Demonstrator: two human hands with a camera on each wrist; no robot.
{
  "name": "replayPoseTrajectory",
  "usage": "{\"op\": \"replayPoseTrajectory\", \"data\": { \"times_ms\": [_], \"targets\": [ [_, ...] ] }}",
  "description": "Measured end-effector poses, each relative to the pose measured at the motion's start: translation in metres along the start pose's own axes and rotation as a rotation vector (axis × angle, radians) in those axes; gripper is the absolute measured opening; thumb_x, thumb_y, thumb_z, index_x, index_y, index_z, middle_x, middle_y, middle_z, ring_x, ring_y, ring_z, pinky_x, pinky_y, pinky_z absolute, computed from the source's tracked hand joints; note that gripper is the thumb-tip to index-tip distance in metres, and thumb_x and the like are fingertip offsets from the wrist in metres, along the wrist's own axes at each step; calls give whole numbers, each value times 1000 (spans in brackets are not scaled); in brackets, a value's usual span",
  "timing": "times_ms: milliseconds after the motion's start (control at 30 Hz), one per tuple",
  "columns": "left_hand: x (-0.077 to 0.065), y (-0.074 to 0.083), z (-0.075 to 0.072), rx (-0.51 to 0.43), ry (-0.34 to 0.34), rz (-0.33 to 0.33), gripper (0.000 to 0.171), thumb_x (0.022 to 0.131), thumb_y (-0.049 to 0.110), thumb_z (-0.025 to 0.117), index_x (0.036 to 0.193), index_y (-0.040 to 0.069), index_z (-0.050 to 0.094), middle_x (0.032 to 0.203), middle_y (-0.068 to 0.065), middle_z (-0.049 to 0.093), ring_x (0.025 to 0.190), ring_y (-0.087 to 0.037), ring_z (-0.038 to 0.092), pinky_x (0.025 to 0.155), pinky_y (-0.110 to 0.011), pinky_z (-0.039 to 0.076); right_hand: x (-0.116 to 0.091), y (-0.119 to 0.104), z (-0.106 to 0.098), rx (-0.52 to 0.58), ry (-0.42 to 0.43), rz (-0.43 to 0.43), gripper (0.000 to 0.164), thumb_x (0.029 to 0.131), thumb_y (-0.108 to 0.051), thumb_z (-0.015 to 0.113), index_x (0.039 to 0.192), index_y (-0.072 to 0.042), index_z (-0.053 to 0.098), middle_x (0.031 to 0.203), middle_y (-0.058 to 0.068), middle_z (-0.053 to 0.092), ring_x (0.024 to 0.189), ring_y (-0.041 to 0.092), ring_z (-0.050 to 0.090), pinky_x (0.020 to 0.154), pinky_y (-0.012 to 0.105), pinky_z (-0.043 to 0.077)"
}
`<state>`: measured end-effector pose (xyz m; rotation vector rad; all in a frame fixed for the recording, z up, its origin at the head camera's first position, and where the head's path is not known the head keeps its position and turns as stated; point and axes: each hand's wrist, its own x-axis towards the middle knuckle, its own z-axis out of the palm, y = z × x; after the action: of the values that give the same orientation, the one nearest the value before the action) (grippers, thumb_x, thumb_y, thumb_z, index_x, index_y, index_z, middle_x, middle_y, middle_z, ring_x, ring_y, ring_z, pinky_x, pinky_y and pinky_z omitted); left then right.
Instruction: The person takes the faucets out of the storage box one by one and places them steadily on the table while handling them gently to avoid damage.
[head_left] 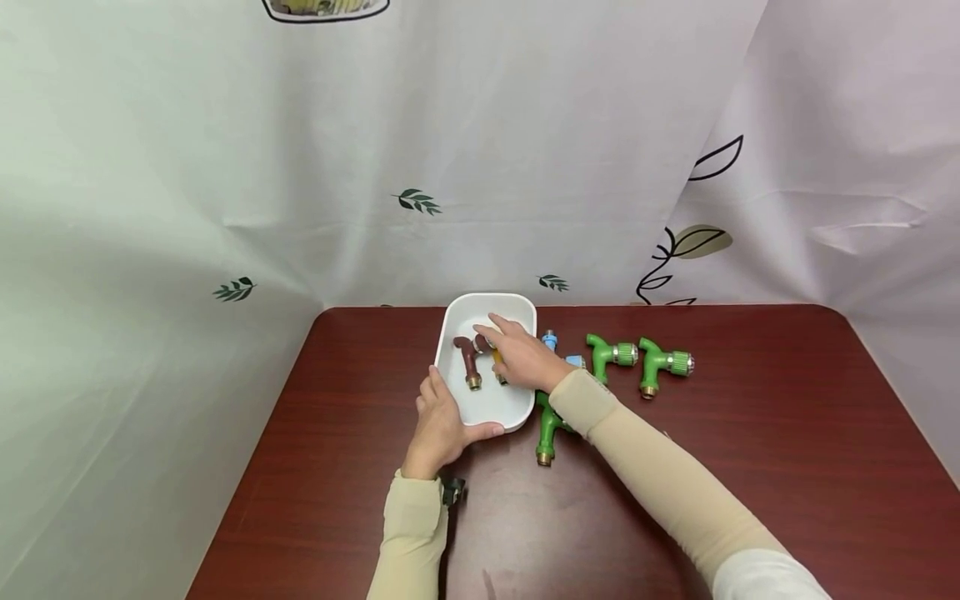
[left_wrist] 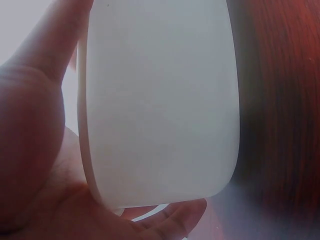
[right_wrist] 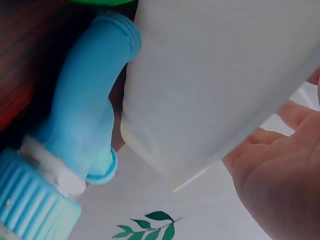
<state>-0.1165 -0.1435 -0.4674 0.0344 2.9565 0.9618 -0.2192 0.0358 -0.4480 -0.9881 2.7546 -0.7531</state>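
A white plastic tray (head_left: 483, 409) stands toward the back of the table. My left hand (head_left: 437, 422) grips its near left corner, thumb along the front wall and fingers against the left side. Inside lie a dark brown tap (head_left: 469, 360) with a brass threaded end and, to its right, a yellow tap (head_left: 497, 357). Over the tray's right wall reaches my right hand (head_left: 525, 357), fingers extended above the yellow tap and partly covering it. In the right wrist view the tray wall (right_wrist: 215, 75) hides the fingertips.
Just right of the tray lie blue taps (head_left: 550, 339), one seen closely as a blue tap (right_wrist: 82, 95) in the right wrist view. Green taps (head_left: 548, 429) lie partly under the right forearm and farther right. A white printed curtain (head_left: 480, 167) hangs behind the dark red table (head_left: 750, 433).
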Motion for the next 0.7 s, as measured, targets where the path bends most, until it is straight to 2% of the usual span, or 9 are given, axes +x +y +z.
{"op": "replayPoseTrajectory", "data": {
  "times_ms": [267, 367, 500, 600, 700],
  "targets": [
    [1, -3, 4, 12, 35, 31, 145, 61, 50, 95, 150, -21, 4, 145, -41, 23, 116, -58, 37, 98, -57, 43, 7, 0, 6, 10, -55, 2, 67, 93, -8, 71, 153, -7, 41, 159, 25, 28, 145, 41, 30, 114, 52, 30],
    [1, -2, 4, 14, 41, 36, 146, 60, 51, 95, 150, -21, 5, 144, -41, 23, 116, -58, 37, 98, -57, 42, 6, 0, 8, -16, -62, 1, 65, 93, -7, 71, 152, -7, 43, 156, 24, 34, 143, 40, 34, 113, 51, 31],
    [1, -1, 4, 15, 48, 36, 146, 59, 51, 95, 150, -21, 6, 144, -41, 24, 116, -59, 38, 98, -58, 42, 7, 0, 10, -36, -31, -24, 61, 92, -1, 69, 149, -6, 47, 148, 23, 43, 134, 38, 45, 107, 49, 40],
    [1, -1, 3, 15, 47, 32, 146, 59, 51, 95, 150, -21, 6, 145, -41, 23, 117, -59, 37, 98, -58, 42, 8, -1, 11, -45, -24, -30, 56, 93, 2, 67, 146, -5, 50, 145, 21, 47, 128, 35, 51, 101, 46, 46],
    [1, -1, 3, 13, 44, 27, 146, 60, 50, 95, 150, -20, 6, 145, -41, 23, 118, -59, 37, 99, -58, 42, 8, -2, 12, -56, -20, -23, 52, 93, 3, 66, 143, -6, 55, 144, 21, 47, 128, 34, 51, 100, 45, 47]
  ]
}}
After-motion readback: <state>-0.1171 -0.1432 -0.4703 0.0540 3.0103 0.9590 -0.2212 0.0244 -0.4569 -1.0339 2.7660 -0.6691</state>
